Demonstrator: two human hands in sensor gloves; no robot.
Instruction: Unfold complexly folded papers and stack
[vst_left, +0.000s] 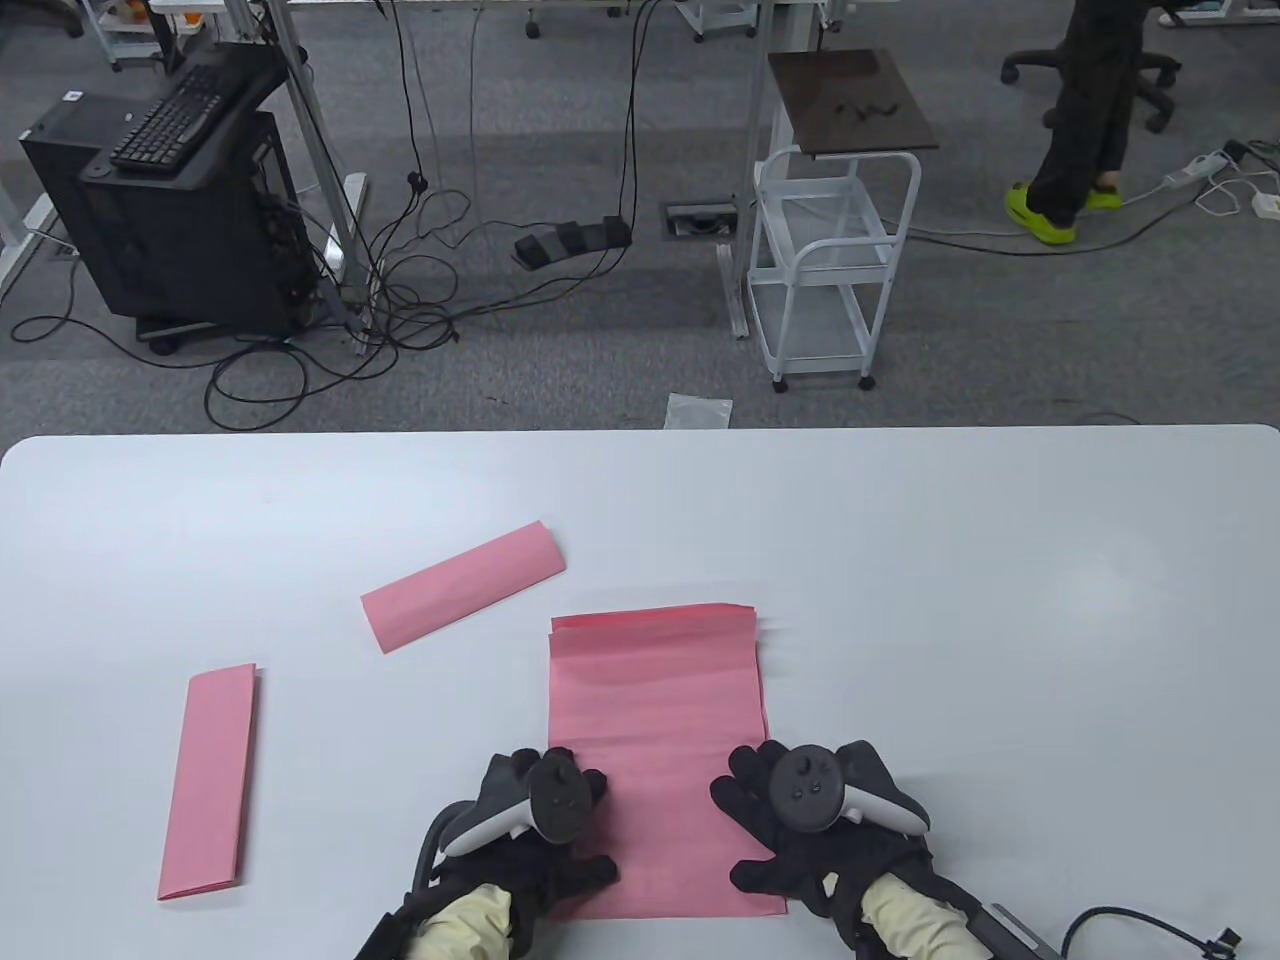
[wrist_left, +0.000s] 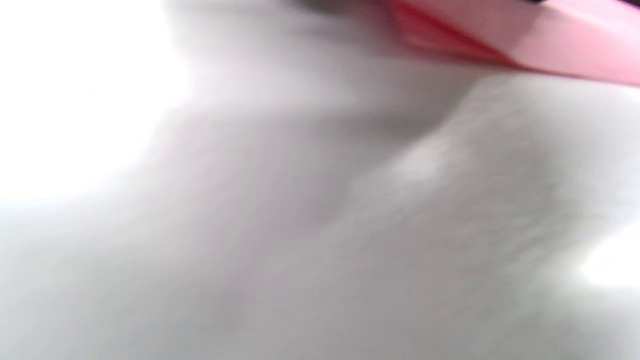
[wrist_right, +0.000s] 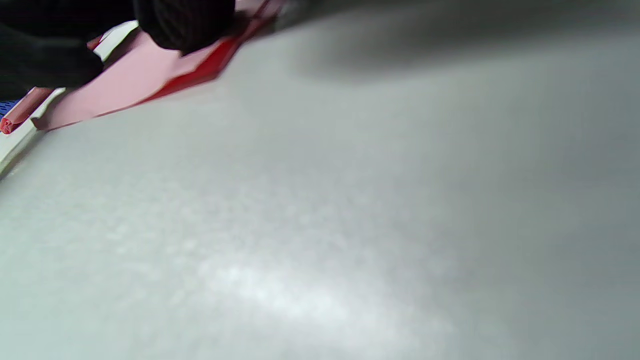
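Pink paper stack (vst_left: 655, 690), unfolded sheets, lying flat on the white desk (vst_left: 1000, 600) near its front edge, centre; several edges fanned slightly at the far end, so more than one sheet, loosely aligned. Probably very light, thin, limp; likely to slide on the smooth desk and to lift in any draught; creases retained, easily torn if pulled hard; best pressed flat with open palms, squared by nudging the long edges, lifted only by a corner or a short edge.

Folded pink strip (vst_left: 463, 586), lying askew just beyond the stack's far left corner, apart from it; second folded strip (vst_left: 208, 782), well to the left, roughly parallel to the stack; both not yet opened; best taken at a loose edge or corner flap, the other hand pinning the body.

Left hand (vst_left: 540, 810), gloved, tracker on its back, resting on the stack's near left edge; fingers hidden beneath hand and tracker, grip or flat press not determinable; left wrist view blurred, only a raised pink edge (wrist_left: 525, 45) visible.

Right hand (vst_left: 810, 810), gloved, on the near right edge, fingers spread and released, pressing down on the paper; right wrist view: dark fingertip (wrist_right: 185, 25) on the pink sheet, nothing clasped.
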